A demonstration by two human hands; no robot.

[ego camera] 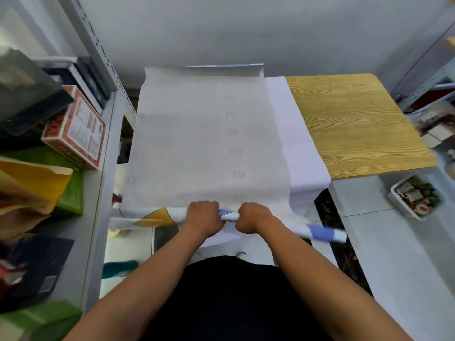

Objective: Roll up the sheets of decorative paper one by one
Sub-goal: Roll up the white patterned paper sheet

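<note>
Both forearms reach out over the near edge of the tabletop (357, 124), where a long sheet of decorative paper (197, 134) lies print-down, its near end already wound into a roll (229, 215). It looks light and creasable — best held near the middle of the roll. Left hand (203, 216) and right hand (253, 217) sit side by side, fingers curled round it.

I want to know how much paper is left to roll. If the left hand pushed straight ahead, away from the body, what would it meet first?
The left hand, gripping the rolled end, would run onto the flat unrolled sheet lying on the table; nothing else seems to lie on it before the far edge.
</note>
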